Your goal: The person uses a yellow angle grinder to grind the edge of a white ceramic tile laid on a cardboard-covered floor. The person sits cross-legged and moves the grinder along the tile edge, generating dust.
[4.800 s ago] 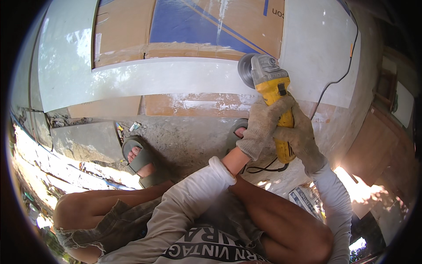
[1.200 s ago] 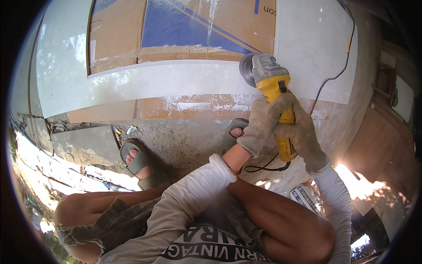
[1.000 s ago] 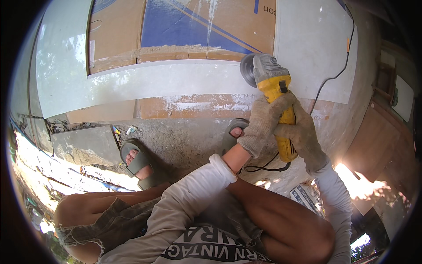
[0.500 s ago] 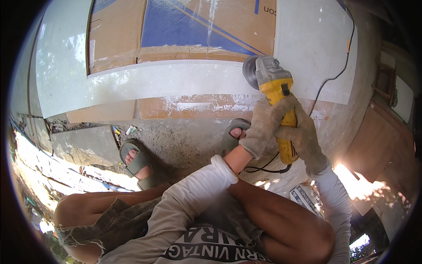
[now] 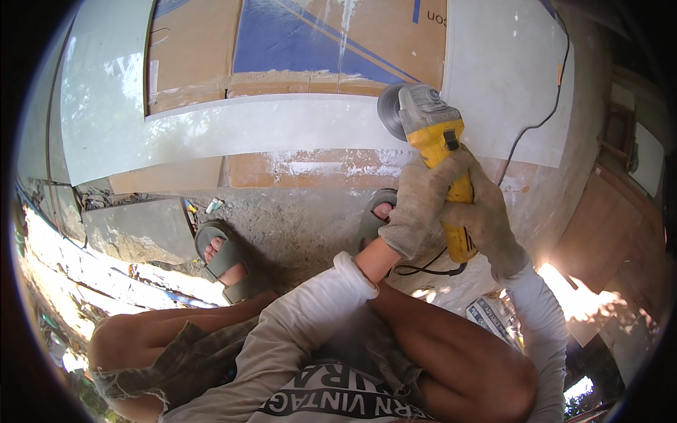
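Both of my gloved hands are wrapped round a yellow and grey angle grinder point(image 5: 435, 137). My left hand point(image 5: 428, 190) grips the body just behind the grey head. Farther back, my right hand point(image 5: 486, 218) closes round the rear of the housing. The grinder's round disc point(image 5: 390, 111) lies at the inner edge of a white sheet frame point(image 5: 282, 130); whether it touches the sheet cannot be made out. Brown and blue cardboard point(image 5: 317, 53) shows through the sheet's cut-out. A dusty cardboard strip point(image 5: 296, 169) runs along the near side of the sheet.
The grinder's black cord point(image 5: 423, 270) loops beside my right knee, and a dark cable point(image 5: 536, 127) crosses the sheet at right. My sandalled feet point(image 5: 227, 257) rest on rough concrete. Brown boards point(image 5: 592, 225) stand at the right. A printed bag point(image 5: 490, 317) lies by my right forearm.
The grinder has shifted a little to the left and away from me, its disc moving along the sheet's inner edge. Both hands keep their grip.
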{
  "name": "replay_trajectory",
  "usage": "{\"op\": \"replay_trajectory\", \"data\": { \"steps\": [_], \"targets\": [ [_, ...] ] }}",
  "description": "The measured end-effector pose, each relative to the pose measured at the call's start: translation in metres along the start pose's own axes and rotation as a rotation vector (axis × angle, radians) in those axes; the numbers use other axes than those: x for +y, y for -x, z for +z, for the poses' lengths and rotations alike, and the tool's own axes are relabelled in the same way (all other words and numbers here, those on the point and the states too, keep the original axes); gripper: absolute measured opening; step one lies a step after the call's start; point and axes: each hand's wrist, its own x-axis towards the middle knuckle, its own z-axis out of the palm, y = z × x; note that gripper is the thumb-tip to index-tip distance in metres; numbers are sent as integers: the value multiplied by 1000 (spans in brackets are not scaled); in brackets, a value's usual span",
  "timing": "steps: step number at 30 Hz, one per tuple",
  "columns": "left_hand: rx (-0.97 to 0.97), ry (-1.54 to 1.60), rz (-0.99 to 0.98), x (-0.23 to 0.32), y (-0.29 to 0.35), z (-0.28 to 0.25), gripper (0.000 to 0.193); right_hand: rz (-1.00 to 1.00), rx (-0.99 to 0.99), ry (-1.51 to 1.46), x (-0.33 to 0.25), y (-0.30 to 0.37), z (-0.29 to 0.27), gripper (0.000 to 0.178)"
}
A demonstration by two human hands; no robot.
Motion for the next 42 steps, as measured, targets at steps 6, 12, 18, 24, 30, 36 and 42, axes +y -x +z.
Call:
{"op": "replay_trajectory", "data": {
  "steps": [6,12,18,24,30,36,42],
  "targets": [
    [2,-30,46,8,0,-7,38,10,-30,7,-8,-5,10,92],
    [-7,-23,18,8,0,-11,34,32,-47,13,-13,-5,11,89],
    [-8,32,7,4,-1,-8,35,30,8,5,-6,-3,11,86],
    [-12,-39,-36,-2,-8,-7,37,30,22,11,-1,-2,4,77],
    [-35,-28,-6,-9,-12,-5,38,29,23,-14,1,-3,-1,70],
    [-39,-19,-13,-11,-14,0,42,45,60,44,1,-2,-4,70],
    [-54,-7,-40,-15,-15,2,43,60,72,55,2,0,-7,68]
  ]
}}
